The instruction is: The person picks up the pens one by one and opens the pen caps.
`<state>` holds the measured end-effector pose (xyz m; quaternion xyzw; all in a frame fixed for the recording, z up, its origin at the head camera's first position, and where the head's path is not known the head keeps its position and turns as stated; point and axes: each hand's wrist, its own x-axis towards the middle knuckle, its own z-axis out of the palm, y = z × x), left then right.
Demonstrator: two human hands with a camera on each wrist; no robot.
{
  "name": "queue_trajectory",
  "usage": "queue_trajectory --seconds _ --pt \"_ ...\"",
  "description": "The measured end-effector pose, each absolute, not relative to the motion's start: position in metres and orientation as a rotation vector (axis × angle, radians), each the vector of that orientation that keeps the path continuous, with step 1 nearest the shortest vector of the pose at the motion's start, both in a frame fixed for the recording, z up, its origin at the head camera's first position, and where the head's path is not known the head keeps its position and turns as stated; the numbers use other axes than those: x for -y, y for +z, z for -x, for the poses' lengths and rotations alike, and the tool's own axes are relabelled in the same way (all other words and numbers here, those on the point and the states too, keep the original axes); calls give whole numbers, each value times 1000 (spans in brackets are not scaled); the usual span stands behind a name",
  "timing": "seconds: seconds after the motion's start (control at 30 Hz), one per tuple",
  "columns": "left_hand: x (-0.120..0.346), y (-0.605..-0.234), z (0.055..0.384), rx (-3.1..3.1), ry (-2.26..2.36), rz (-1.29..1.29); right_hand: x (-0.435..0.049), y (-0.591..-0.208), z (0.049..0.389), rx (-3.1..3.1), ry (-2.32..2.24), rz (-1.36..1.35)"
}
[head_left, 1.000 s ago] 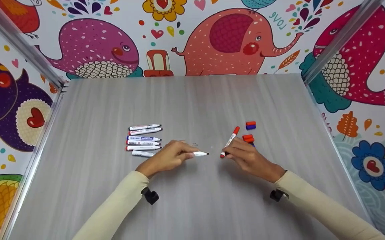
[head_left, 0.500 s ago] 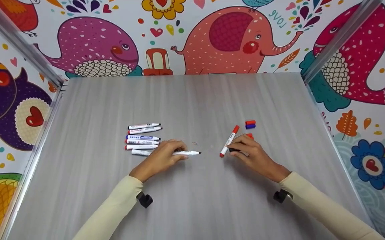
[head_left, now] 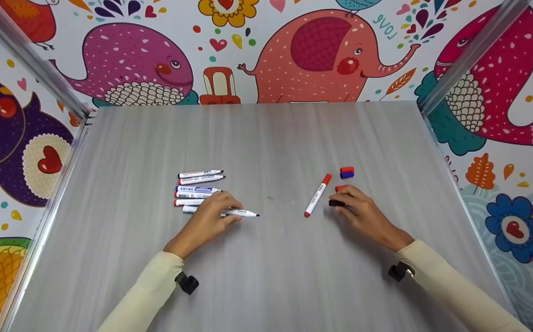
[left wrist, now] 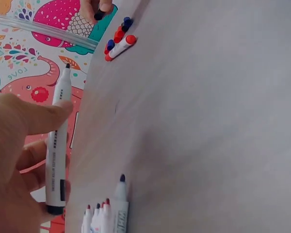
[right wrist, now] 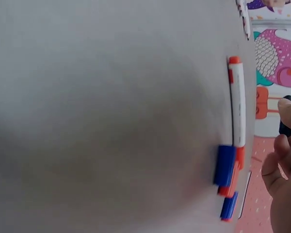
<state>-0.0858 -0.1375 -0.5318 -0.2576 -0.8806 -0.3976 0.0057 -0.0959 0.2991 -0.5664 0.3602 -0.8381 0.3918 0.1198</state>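
Observation:
My left hand [head_left: 208,220] pinches a white whiteboard marker [head_left: 247,213] with its bare black tip pointing right. In the left wrist view the thumb lies across the marker barrel [left wrist: 56,160], whose rear end is black. My right hand [head_left: 368,216] holds a black marker cap [head_left: 335,203] between thumb and fingers, above the table beside the loose caps. Left of that hand lies a capped red marker [head_left: 317,196]. Close to the left hand several uncapped markers [head_left: 201,180] lie side by side, tips to the right; the hand hides part of the nearer ones.
A red cap [head_left: 347,169] and a blue cap [head_left: 347,175] lie together beyond the right hand. Another blue cap [right wrist: 225,165] and a red one [right wrist: 231,182] show in the right wrist view. Small pen marks [head_left: 270,198] are on the grey table [head_left: 257,138], which printed walls surround.
The hands have drawn apart: the left, with the uncapped marker, moved left towards the row; the right, with the black cap, moved right towards the caps, leaving the capped red marker lying on the table.

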Motion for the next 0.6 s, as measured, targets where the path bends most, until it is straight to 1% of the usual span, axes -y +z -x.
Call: queue_trajectory --seconds 0.6 --pt "172 -558 66 2680 -1193 649 -319 -585 82 2571 1130 -924"
